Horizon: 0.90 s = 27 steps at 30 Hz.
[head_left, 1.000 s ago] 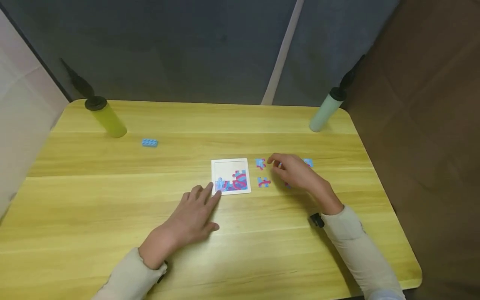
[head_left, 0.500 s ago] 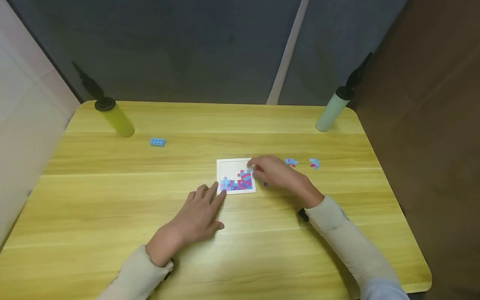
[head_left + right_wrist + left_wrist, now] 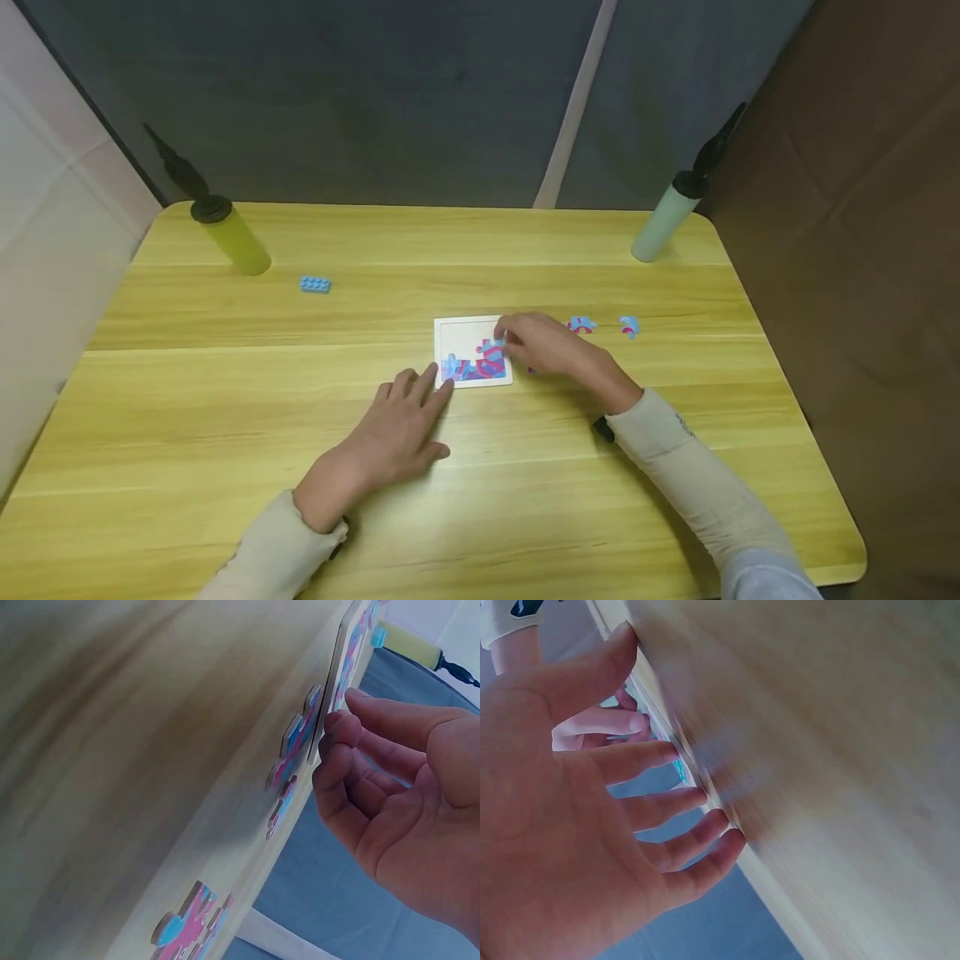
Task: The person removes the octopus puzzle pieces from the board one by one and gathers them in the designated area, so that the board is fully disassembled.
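Note:
A white square puzzle tray lies flat, with blue, pink and purple pieces joined along its bottom and up its right side. My left hand has its fingers spread, two fingertips touching the tray's lower left corner; the palm shows in the left wrist view. Over the tray's right edge, my right hand has curled fingers and pinches a puzzle piece, mostly hidden by the fingertips. Beside the tray in the right wrist view lies a loose puzzle piece, with a pink and blue piece nearer the camera.
Two more loose pieces lie to the right, one blue and pink and one curved. A blue toy brick sits at left. A yellow-green hand pump and a pale green hand pump stand at the far corners.
My right hand has moved left from the loose pieces to the tray's right edge, and hardly shifts in the last half second. My left hand stays at the tray's corner.

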### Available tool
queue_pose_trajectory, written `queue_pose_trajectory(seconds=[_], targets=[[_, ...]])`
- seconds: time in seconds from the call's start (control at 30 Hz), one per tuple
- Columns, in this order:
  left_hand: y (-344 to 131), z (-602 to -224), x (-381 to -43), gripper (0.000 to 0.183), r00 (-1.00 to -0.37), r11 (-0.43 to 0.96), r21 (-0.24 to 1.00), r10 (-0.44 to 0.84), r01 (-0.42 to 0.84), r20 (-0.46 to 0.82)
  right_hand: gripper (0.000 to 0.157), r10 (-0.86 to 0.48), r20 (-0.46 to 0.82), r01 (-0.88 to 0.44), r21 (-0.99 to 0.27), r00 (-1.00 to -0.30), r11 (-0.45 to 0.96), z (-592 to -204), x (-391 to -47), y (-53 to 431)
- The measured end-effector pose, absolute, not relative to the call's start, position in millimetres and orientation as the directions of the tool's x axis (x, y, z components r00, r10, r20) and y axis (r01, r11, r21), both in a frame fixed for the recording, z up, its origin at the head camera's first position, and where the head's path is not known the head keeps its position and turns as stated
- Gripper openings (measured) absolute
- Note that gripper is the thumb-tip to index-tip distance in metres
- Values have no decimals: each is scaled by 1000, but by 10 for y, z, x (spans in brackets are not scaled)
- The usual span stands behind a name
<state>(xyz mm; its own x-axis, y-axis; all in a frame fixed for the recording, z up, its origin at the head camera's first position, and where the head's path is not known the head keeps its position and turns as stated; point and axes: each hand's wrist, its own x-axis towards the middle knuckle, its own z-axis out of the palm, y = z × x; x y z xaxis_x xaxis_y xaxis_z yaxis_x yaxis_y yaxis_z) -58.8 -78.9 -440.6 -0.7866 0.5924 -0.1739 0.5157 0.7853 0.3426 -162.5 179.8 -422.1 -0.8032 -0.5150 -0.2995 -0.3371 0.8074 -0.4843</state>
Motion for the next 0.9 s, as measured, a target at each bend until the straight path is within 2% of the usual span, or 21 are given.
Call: queue_pose_trajectory(seconds=[0.33,0.9], targets=[[-801,-4415,-584,85,-787,784,337,594,521,-165,7,-511,-234,-349,-500,-827,793,-4186,-1607,1761],[-802,-4397,-588,85,-783,782,331,599,529,-165,10,-473,-159,-318,-555,-867,769,-4040,-1555,1980]])
